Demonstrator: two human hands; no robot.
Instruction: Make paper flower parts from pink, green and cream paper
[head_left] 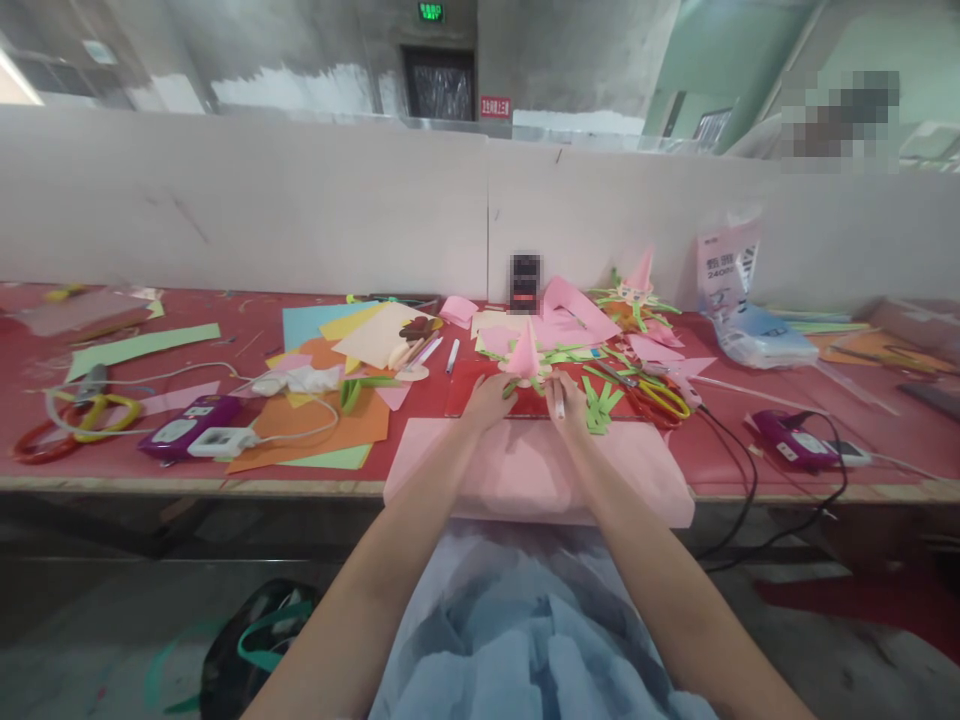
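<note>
From afar, I see the pink cone (pixel 523 358) upright above the tabletop (pixel 720 462); left of it, the left hand (pixel 489 402) likely steadies it, grip unclear; right of it, the right hand (pixel 571 402) grips a white pen (pixel 559 404).

You wear pale blue clothing (pixel 555 660) at the bottom centre of the frame – soft-looking cloth, bunched in loose, rumpled folds, whitish toward its left edge and greyer in the shadow higher up; your left forearm (pixel 397 520) and right forearm (pixel 652 540) are bare – slim, narrowing toward the wrists, as are your left hand (pixel 490 402) and right hand (pixel 571 405)
</note>
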